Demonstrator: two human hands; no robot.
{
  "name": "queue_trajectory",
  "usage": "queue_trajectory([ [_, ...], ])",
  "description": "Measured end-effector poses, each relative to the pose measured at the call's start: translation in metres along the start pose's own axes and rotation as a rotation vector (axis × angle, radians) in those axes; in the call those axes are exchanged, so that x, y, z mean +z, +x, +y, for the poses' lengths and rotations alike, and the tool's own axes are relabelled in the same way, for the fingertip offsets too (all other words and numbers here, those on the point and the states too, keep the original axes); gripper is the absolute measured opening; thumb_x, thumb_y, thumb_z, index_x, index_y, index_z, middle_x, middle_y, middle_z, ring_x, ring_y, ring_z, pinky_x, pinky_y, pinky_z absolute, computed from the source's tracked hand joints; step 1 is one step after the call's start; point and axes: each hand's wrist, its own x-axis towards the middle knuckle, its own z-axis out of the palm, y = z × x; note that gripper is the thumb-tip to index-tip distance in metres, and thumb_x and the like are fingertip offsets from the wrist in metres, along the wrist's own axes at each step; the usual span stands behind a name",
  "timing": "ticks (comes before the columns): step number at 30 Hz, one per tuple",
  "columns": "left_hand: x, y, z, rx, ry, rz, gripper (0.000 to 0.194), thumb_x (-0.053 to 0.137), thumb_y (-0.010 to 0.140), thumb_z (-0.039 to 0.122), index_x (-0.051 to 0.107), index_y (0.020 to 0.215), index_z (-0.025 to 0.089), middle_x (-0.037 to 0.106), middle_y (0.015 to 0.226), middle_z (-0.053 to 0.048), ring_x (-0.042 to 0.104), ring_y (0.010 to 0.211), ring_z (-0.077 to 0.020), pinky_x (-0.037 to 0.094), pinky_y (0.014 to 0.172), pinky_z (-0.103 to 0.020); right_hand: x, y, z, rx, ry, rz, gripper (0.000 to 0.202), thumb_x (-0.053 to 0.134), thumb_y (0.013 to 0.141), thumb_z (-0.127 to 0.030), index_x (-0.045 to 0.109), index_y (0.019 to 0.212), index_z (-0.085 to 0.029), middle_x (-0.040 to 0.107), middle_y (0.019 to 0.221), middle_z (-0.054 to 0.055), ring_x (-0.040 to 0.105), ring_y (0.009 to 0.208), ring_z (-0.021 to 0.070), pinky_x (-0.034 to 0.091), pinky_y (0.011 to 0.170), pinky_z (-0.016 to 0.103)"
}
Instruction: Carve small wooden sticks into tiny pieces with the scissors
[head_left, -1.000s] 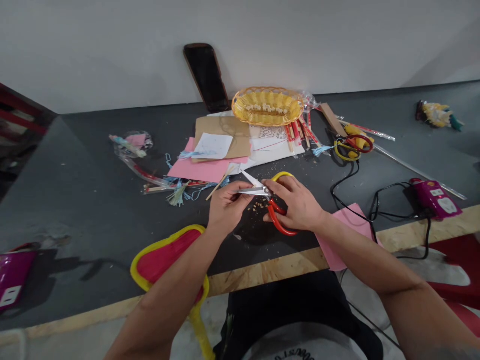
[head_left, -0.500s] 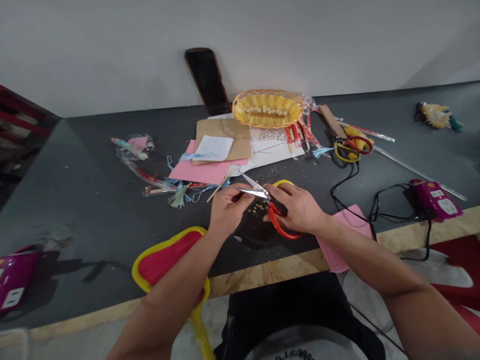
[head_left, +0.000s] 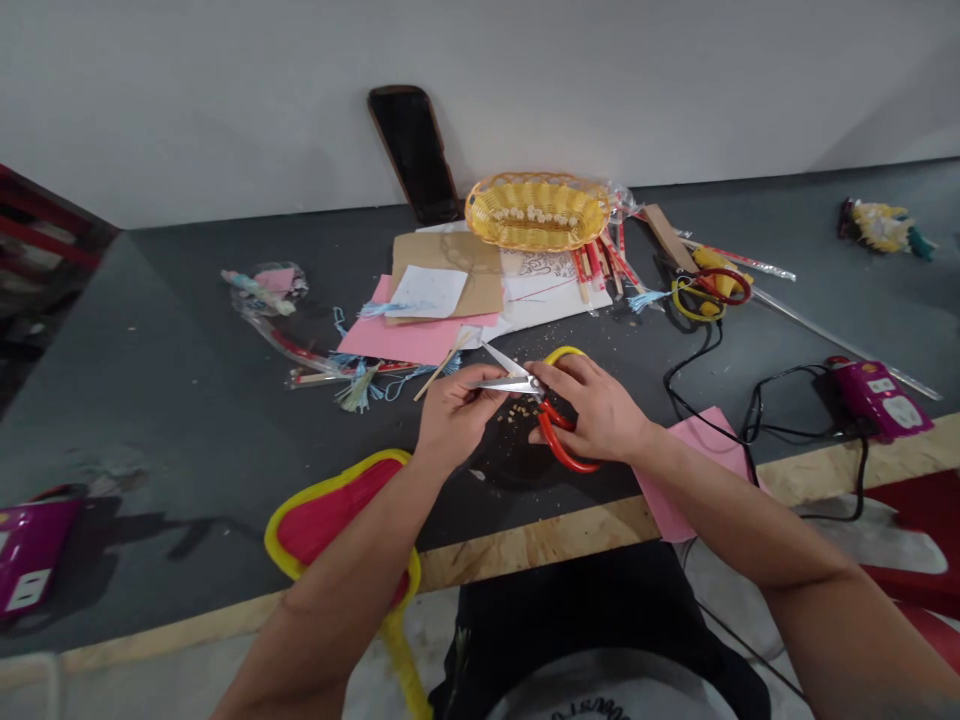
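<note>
My right hand [head_left: 596, 410] is wrapped round the red and yellow handles of the scissors [head_left: 556, 440], whose blades are spread and point left. My left hand [head_left: 457, 415] pinches beside the lower blade; whatever is between its fingertips is too small to make out. Small light-brown bits [head_left: 519, 411] lie on the dark table below the blades. Just beyond my left hand, a thin stick [head_left: 435, 375] and blue tassels [head_left: 397, 385] rest near the pink paper [head_left: 405, 342].
A yellow basket [head_left: 536, 235] with small pale pieces stands at the back, near a leaning phone [head_left: 415, 155]. Black cables run right to a purple power box [head_left: 881, 400]. A red-and-yellow padded shape [head_left: 330, 510] overlaps the front edge under my left forearm.
The scissors and both hands are in nearly the same place. The view has shifted very slightly.
</note>
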Motion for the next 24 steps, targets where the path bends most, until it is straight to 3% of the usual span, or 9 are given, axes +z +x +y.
queue_trajectory([
  [12,0.0042,0.0001,0.0027,-0.005,-0.009,0.024,0.015,0.074,0.08,0.032,0.077,0.075,0.018,0.072,0.07,-0.003,0.062,0.062,-0.0149,0.045,0.054,-0.024,-0.0006,-0.0026,-0.0056,0.062,-0.072,-0.043,0.065,0.059,0.092,-0.059,0.052,0.142,-0.017,0.066,0.116,0.015,0.066,0.103,0.0285,0.058,0.088,0.042],
  [17,0.006,0.0011,0.0068,0.031,0.024,0.113,0.011,0.073,0.081,0.029,0.076,0.079,0.018,0.07,0.069,-0.001,0.055,0.054,-0.0107,0.041,0.051,-0.021,0.0014,-0.0003,-0.0056,0.056,-0.073,-0.006,0.066,0.058,0.092,-0.06,0.051,0.142,-0.017,0.064,0.118,0.016,0.063,0.109,0.0297,0.056,0.094,0.044],
  [24,0.0051,-0.0018,0.0094,0.051,0.016,0.087,0.008,0.073,0.08,0.027,0.074,0.077,0.02,0.064,0.064,0.002,0.048,0.053,-0.0092,0.037,0.051,-0.021,0.0002,0.0005,-0.0066,0.04,-0.064,0.024,0.073,0.059,0.088,-0.067,0.053,0.141,-0.016,0.06,0.117,0.017,0.058,0.111,0.0321,0.054,0.097,0.05],
])
